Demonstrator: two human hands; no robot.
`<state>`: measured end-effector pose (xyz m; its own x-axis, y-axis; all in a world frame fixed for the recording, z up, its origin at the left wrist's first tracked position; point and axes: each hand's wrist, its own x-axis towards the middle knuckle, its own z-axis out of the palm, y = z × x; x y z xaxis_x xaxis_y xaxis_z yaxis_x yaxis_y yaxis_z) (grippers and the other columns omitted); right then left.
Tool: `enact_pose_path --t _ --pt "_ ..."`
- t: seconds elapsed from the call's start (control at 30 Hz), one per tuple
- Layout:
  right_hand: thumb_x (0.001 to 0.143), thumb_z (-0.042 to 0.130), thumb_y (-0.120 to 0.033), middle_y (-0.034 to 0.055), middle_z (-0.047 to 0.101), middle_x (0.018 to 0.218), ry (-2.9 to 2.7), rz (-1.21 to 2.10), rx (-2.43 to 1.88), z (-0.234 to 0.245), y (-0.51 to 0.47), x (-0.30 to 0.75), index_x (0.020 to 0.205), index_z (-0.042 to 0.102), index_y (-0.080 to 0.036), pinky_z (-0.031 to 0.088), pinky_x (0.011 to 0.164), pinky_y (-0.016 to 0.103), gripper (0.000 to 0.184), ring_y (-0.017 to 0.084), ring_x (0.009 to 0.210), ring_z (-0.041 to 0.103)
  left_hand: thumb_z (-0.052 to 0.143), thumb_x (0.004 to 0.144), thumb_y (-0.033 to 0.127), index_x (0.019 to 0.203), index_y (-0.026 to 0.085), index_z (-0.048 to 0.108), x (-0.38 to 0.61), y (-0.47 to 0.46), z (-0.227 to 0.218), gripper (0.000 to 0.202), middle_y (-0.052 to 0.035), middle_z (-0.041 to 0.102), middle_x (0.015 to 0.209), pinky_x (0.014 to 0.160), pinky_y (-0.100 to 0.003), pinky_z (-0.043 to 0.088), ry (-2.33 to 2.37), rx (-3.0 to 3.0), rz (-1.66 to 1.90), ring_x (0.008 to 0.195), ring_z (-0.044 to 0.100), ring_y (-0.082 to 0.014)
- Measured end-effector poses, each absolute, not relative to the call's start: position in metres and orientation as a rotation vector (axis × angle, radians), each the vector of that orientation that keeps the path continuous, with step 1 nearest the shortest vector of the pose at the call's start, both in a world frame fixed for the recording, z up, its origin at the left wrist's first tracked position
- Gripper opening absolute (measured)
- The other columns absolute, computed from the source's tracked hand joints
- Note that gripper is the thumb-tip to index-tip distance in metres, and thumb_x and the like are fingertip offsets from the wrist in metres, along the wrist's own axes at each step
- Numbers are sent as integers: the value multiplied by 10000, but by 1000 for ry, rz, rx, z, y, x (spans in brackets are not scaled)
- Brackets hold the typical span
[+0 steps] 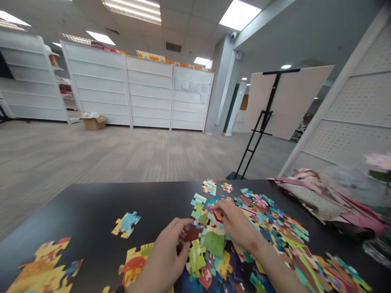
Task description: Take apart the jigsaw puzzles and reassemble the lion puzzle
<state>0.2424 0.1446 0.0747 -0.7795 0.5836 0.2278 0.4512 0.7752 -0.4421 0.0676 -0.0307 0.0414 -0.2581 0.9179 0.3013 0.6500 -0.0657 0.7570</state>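
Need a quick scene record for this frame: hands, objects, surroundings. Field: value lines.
left hand: left hand holding a dark brown jigsaw piece
right hand: right hand, fingers in a heap of colourful jigsaw pieces
surface: black tabletop
assembled: joined puzzle section showing a lion
beside: patterned fabric bag
background: white shelving, black easel, cardboard box

Bright ceiling panels (240, 14), even light, faint shadows, wide-angle bowing at edges, blurred pink flower (378, 160)
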Motion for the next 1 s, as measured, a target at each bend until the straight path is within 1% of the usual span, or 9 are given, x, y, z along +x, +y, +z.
enact_pose_path --t 0.17,0.23,0.3,0.43,0.57,0.67,0.77,0.9,1.0 --pt "740 370 -2 52 669 1071 -2573 513 -915 80 166 265 1012 644 -225 453 922 323 447 198 1032 611 535 838 184 1261 242 610 62 -32 40 433 -69 621 1223 984 -417 417 2141 1772 1039 1178 514 -297" --pt "775 413 -91 71 687 1016 -2503 484 -1097 87 175 288 999 655 -208 472 868 343 349 226 966 636 516 863 217 1269 242 608 60 -32 43 417 -71 614 1253 991 -414 400 2162 1758 1037 1212 490 -299" --pt "760 538 -224 84 695 927 -2486 456 -1209 90 179 312 951 671 -185 488 796 362 236 259 877 648 506 868 229 1256 240 609 59 -33 48 402 -70 616 1255 985 -399 395 2139 1740 1062 1219 485 -292" --pt "604 717 -328 56 688 932 -2372 619 -1251 78 176 345 969 680 -195 495 783 327 390 252 889 638 498 838 198 1199 247 619 62 -35 52 384 -57 624 1218 950 -376 389 2066 1737 1124 1175 507 -278" --pt "614 660 -355 -9 636 779 -2238 734 -1274 63 183 352 1001 667 -199 484 664 284 417 189 716 614 487 831 172 1120 254 634 65 -39 51 335 -44 630 1164 903 -360 376 2002 1762 1184 1107 529 -260" --pt "632 594 -435 -17 591 671 -2183 685 -1293 66 192 350 916 671 -184 468 624 296 387 182 634 587 495 820 156 1071 248 642 66 -43 52 306 -35 632 1125 893 -348 365 1971 1764 1235 1067 535 -244" --pt "651 540 -526 21 624 689 -2152 636 -1298 75 198 347 827 659 -181 482 636 318 406 208 664 612 504 810 144 1043 242 651 64 -46 56 293 -29 638 1106 895 -339 359 1936 1760 1294 1058 537 -232" --pt "690 487 -581 64 683 756 -2153 579 -1354 87 198 351 977 676 -167 501 643 340 539 247 706 656 502 828 145 1021 241 660 61 -46 60 267 -22 647 1091 885 -333 359 1929 1760 1327 1053 540 -225" --pt "684 526 -578 104 718 880 -2182 480 -1396 89 188 360 982 702 -180 499 773 382 527 297 866 670 497 835 137 1033 243 658 60 -46 60 276 -20 646 1093 888 -329 358 1935 1754 1333 1051 541 -219"
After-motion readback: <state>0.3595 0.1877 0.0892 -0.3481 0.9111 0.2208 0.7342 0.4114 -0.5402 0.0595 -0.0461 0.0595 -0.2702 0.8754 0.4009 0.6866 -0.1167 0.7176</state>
